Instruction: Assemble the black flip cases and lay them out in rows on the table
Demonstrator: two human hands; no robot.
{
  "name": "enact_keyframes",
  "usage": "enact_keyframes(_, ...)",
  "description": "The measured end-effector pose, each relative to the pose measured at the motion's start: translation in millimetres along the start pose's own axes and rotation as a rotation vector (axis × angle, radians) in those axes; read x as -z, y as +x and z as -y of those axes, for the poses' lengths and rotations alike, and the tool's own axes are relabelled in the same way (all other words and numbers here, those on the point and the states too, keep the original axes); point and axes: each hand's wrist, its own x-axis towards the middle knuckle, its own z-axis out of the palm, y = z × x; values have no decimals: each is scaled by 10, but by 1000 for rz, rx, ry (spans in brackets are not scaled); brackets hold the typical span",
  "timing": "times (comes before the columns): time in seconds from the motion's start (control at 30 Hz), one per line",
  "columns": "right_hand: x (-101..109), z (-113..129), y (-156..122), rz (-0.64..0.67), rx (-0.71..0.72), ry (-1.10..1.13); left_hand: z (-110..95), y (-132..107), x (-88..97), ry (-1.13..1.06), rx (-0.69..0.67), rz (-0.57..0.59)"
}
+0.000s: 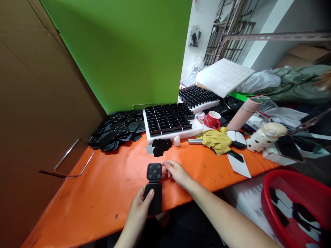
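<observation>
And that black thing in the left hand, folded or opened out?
Opened out: the black thing in the left hand has its dotted flap extending beyond the narrow joint.

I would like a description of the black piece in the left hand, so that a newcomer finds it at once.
Find the orange table, then the side nearest the camera. There the left hand grips the piece, and the right hand is beside its spotted square flap. Unlike the black heap and the filled white tray farther back, it is a single piece held in a hand.
</observation>
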Motion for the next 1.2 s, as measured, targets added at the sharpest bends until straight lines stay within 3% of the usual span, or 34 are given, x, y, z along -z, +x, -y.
enact_keyframes(0.3,-67,-126,-89,-109,101,-147,124,42,17,169,-82,-97)
enact_keyframes(0.4,-75,-106,-122,-118,132,-188,71,-3,138,359,-149,-158)
enact_keyframes(0.47,-79,-94,-131,-119,153,-215,-72,51,311,516,-218,-239)
enact_keyframes(0.57,-91,-89,-134,-113,197,-299,-440,348,685,738,-322,-359)
enact_keyframes(0.73,-119,-89,-140,-92,228,-370,-1102,1169,1302,983,-357,-566)
enact_keyframes(0.83,-123,-83,-144,-102,248,-356,-1313,1532,1485,1071,-310,-604)
enact_keyframes(0.9,-120,-77,-142,-110,256,-347,-1356,1648,1538,1117,-282,-585)
enact_keyframes(1.03,-109,-67,-132,-104,258,-359,-1265,1589,1552,1174,-250,-516)
enact_keyframes(1.2,-109,-51,-135,-86,266,-390,-972,1176,1430,1148,-196,-385)
